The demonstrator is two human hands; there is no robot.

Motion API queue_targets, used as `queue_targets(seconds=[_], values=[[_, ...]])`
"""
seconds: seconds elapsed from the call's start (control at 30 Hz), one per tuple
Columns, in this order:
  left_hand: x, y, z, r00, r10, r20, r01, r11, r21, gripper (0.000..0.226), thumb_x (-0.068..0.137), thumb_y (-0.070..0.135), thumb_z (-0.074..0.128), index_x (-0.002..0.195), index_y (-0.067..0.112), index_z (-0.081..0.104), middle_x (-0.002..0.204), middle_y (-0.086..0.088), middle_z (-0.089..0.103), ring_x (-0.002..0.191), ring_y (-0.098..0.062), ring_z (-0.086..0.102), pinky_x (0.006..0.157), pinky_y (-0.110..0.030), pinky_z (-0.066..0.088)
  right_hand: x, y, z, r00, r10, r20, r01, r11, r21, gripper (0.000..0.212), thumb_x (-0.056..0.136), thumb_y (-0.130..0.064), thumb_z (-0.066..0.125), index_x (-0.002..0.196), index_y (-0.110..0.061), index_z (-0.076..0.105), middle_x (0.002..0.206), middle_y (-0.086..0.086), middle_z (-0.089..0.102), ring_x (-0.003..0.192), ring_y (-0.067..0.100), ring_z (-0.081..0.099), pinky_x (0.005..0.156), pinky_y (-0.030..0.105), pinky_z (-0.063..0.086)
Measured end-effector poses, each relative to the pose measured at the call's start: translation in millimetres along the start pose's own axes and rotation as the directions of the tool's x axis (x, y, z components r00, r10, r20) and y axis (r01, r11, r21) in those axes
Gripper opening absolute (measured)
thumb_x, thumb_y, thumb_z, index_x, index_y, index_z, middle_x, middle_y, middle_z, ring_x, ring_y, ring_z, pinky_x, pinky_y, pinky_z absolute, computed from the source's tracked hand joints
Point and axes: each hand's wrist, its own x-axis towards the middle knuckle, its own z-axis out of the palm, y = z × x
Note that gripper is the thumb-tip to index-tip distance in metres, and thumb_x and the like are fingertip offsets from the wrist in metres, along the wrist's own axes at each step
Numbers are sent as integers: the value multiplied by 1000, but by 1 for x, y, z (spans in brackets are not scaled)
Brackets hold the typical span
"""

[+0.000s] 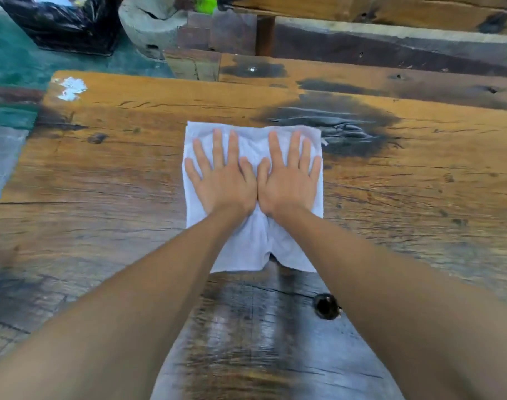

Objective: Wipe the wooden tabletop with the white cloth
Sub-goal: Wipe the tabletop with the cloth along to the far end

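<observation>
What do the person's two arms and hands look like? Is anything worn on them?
Both forearms are bare up to the frame edge: no sleeves show. The left hand and the right hand wear no gloves, and I see no rings, watch or bracelet on either. The fingernails look short and unpainted.

Head-worn view, steeply down, close.

White cloth (253, 226) on wooden tabletop (116, 174)

The cloth (253, 238) is plain white. The tabletop (131, 174) is orange-brown wood with dark grain lines, black charred-looking patches, greyish worn areas and a white blotch (70, 88), perhaps paint. The floor (12, 62) is mottled teal-green; the bag (64, 21) is glossy black.
</observation>
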Motion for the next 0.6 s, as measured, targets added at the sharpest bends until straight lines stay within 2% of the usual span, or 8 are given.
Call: queue_targets(seconds=[0.3,0.6], values=[[121,32,3,994,113,14,-113,990,86,59,102,46,13,160,36,4,170,9,-2,156,-30,-9,123,-55,-5,115,-15,-4,1000,-10,-20,10,1000,-27,58,105,-41,14,162,-35,4,171,5,-7,157,27,-8,125,52,-7],[153,45,-3,992,127,9,-127,988,82,58,101,42,12,158,40,14,169,10,7,156,-30,-8,123,-55,-4,149,-20,-10,997,-65,-36,64,998,-23,58,105,-40,13,162,-31,10,172,3,-2,157,28,-12,125,53,-10]])
